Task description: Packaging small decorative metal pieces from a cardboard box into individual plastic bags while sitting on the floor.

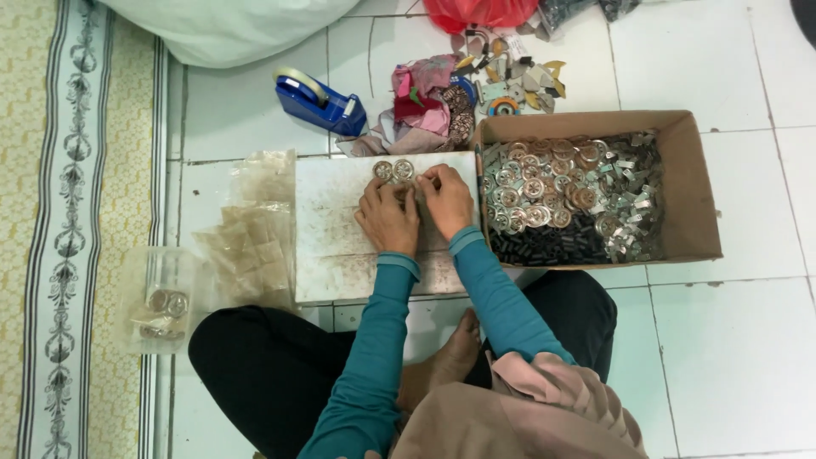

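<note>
Shiny metal discs [393,170] on worn, scuffed matt white board [331,246]; cardboard box [693,195] w/ glossy metal bits; clear plastic bags [255,246]; glossy tile floor [731,340].

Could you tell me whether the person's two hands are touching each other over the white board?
Touching. The head view shows the left hand and right hand pressed side by side on the white board, no gap between them.

We note a blue tape dispenser [319,100] on white floor tiles [739,340], w/ crumpled cloth scraps [425,102] just beside it. Red plastic bag [480,12] at top edge. Patterned mat [68,212] along left side; white sack [229,30] top left. Small clear bags [255,246] lie near the mat.
</note>
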